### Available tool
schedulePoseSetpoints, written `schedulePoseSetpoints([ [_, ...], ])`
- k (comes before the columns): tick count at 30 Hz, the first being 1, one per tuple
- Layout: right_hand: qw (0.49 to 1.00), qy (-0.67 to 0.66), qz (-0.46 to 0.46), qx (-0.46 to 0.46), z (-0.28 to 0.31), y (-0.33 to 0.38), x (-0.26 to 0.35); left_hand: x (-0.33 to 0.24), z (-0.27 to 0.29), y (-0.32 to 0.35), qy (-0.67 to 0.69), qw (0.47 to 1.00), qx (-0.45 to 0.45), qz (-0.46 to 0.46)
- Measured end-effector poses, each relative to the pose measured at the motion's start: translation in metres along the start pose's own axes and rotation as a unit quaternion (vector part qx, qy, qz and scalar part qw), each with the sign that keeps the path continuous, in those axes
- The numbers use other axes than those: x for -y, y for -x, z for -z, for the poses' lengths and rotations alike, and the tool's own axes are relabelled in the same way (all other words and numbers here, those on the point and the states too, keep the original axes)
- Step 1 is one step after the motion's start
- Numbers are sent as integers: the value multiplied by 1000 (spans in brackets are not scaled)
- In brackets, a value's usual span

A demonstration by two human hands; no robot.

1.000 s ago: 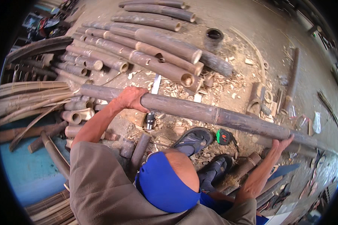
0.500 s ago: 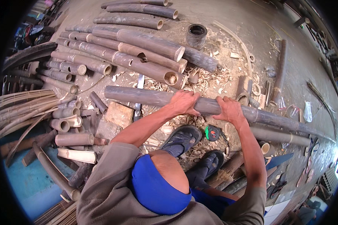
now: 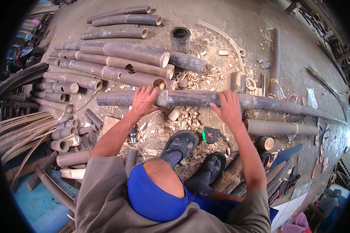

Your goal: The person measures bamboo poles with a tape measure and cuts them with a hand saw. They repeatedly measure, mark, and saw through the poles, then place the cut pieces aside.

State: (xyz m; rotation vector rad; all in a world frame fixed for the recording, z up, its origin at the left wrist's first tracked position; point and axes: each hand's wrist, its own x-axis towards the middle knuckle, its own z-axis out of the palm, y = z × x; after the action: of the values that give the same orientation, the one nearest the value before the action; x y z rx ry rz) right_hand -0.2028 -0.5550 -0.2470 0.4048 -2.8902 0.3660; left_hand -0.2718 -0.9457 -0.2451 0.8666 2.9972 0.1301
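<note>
A long dark bamboo pole (image 3: pixel 194 98) lies crosswise in front of me, its left end blunt and its right end reaching far to the right. Close to that left end, my left hand (image 3: pixel 145 100) grips the pole with its fingers over the top, just left of a pale joint ring. Farther along, my right hand (image 3: pixel 228 108) holds it too, fingers over the top and thumb on the near side. Below the pole, a black and green tape measure (image 3: pixel 210 135) rests among wood shavings between my sandaled feet and the pole. A wooden block (image 3: pixel 109 123) sits below my left forearm.
Several bamboo lengths (image 3: pixel 136 54) lie beyond the pole, some with holes cut in them. A dark round can (image 3: pixel 180 39) stands behind shavings. At the right are another bamboo pole (image 3: pixel 282 127) and a handsaw (image 3: pixel 286 154). Split strips (image 3: pixel 25 126) and short cut pieces crowd the left.
My left hand has shifted toward the pole's left end, so my hands are wider apart. The whole view has moved somewhat to the right.
</note>
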Motion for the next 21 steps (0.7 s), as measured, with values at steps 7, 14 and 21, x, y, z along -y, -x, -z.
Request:
schedulePoseSetpoints([
  [7, 979, 2, -52, 199, -21, 119, 74, 8, 12, -21, 85, 970, 228, 6],
  [14, 971, -42, -59, 226, -31, 124, 65, 0, 14, -25, 63, 978, 200, -1],
  [21, 960, -103, -102, 240, -42, 123, 58, 14, -4, 9, 36, 996, 68, -35],
])
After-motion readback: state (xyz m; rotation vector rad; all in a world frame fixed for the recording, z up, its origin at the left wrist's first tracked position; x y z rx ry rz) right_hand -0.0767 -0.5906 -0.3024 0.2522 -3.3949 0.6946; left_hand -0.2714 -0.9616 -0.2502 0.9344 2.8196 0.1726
